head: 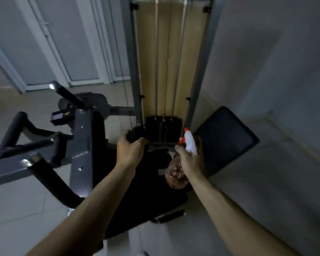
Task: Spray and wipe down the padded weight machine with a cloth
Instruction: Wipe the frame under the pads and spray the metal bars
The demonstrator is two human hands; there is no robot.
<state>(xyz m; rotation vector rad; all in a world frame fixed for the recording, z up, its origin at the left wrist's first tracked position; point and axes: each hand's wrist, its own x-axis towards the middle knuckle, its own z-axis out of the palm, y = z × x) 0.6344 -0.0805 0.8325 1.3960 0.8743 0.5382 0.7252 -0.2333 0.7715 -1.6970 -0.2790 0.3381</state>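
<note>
Beneath both hands, toward 6 o'clock, lies the black padded seat (pixel 148 200) of the weight machine, its long axis running roughly from 12 to 6 o'clock. The left hand (pixel 131 152) has its fingers curled round a dark bunched thing, which looks like the cloth (pixel 134 134), held just above the pad's far end. The right hand (pixel 189 161) grips the neck of the spray bottle (pixel 190 145). The bottle's clear base hangs toward 7 o'clock and its white and red head points up toward 12 o'clock, at the weight stack (pixel 163 130) rather than at the pad. To wet the seat, I judge the nozzle must tip down toward 7 o'clock. The cloth hand sits at 9 o'clock from the bottle and is the nearer of the two to the pad's middle. A second dark pad (pixel 227 137) leans at 3 o'clock, near the wall.
</note>
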